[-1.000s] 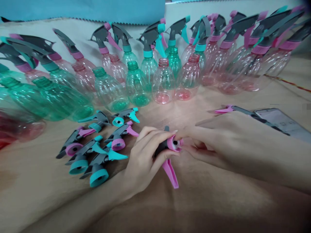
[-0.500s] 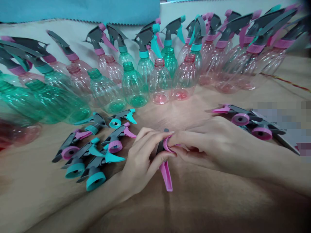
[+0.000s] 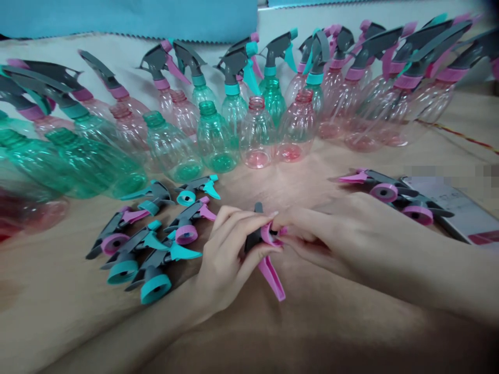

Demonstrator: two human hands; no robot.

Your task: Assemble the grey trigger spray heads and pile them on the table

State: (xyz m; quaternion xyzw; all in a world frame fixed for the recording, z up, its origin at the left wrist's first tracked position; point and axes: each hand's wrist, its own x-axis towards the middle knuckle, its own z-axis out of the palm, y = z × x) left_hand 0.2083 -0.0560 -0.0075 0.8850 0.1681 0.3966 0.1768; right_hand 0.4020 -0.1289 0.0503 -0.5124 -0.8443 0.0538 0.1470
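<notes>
My left hand [image 3: 224, 254] is closed round a grey trigger spray head [image 3: 254, 240] with a pink collar and a pink trigger that points down toward me. The collar's open end faces right. At that opening are the bent fingers of my right hand [image 3: 319, 226], pinched together. A small dark bit shows by the right fingertips, but what they grip is mostly hidden. Left of my left hand lie several loose spray heads [image 3: 156, 288] with turquoise or pink collars. Beyond my right hand, more spray heads [image 3: 384, 192] with pink collars lie on the table.
Rows of clear green bottles [image 3: 218, 137] and pink bottles [image 3: 257, 135] stand across the back, some open-necked, others topped with spray heads. A phone-like flat object [image 3: 456, 202] lies at the right. A twisted red-yellow cord [image 3: 460, 135] runs behind it. Blue cloth [image 3: 128, 18] hangs at the back.
The spray head has turned slightly in my left hand, its trigger end swinging right. My right fingertips have drawn back a little from the collar's opening.
</notes>
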